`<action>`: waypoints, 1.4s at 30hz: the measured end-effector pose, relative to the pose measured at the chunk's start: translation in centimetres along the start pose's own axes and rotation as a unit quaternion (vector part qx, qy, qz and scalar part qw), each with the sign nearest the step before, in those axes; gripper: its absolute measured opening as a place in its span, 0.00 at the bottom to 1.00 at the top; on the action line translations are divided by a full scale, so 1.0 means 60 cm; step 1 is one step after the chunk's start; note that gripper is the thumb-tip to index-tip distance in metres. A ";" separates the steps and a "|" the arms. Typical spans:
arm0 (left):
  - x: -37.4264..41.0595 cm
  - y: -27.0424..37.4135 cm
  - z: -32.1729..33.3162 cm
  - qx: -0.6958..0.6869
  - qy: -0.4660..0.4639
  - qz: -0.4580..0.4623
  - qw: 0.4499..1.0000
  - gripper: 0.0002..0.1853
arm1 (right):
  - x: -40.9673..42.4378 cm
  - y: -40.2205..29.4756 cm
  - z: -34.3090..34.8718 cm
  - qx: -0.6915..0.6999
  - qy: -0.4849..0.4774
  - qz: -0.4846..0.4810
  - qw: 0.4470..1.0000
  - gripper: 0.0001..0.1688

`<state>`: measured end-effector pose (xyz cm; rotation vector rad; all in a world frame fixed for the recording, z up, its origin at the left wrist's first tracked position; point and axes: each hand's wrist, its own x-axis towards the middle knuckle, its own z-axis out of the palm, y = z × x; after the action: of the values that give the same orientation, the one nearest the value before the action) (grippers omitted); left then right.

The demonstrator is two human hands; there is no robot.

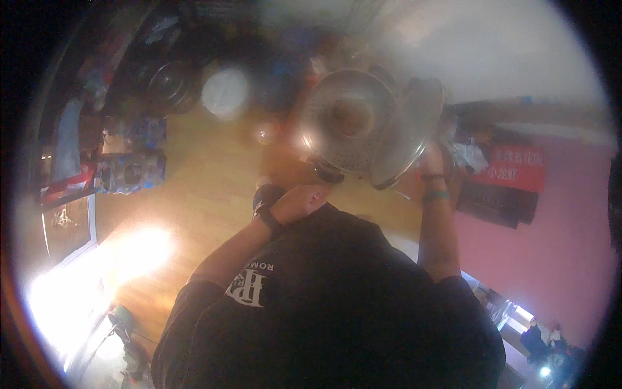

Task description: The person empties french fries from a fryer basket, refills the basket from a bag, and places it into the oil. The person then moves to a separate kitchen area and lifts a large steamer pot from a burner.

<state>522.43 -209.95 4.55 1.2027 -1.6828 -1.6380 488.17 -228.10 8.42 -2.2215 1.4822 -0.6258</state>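
Observation:
A round metal steamer pot (323, 109) with a perforated tray stands in front of me, and a paler round shape (351, 118) shows in the middle of it. My right hand (432, 158) holds the metal pot lid (413, 129), which is tilted on edge along the pot's right side. The lid hides most of those fingers. In front of my torso, close to the pot's near side handle (328, 172), is my left hand (301, 200). Its fingers look bent, and haze blurs whether anything is in them.
A white round object (225, 93) is at the upper left, near dark cookware (169, 82). Shrink-wrapped packs (131, 172) stand on the wood-look floor (204, 160). To the right, a red sign (517, 165) bearing writing is by a pink surface (525, 253). Haze softens the upper view.

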 end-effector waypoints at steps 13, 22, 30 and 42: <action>-0.007 0.016 -0.011 -0.072 0.021 0.054 0.996 0.16 | 0.032 -0.040 0.004 -0.143 -0.067 -0.044 0.987 0.17; -0.002 0.022 -0.034 -0.042 -0.019 0.059 0.997 0.16 | 0.044 0.009 0.040 0.253 -0.049 0.172 0.951 0.24; 0.011 -0.118 0.025 0.061 0.053 0.158 0.984 0.16 | 0.067 0.019 0.042 -0.169 -0.092 0.025 0.981 0.29; -0.009 -0.038 -0.034 0.037 -0.004 0.063 0.997 0.16 | 0.132 -0.160 0.113 -0.248 -0.095 0.156 0.951 0.25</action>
<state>524.97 -210.31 2.80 1.1010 -1.8014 -1.5191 501.89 -231.48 9.33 -2.2266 1.9917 0.0733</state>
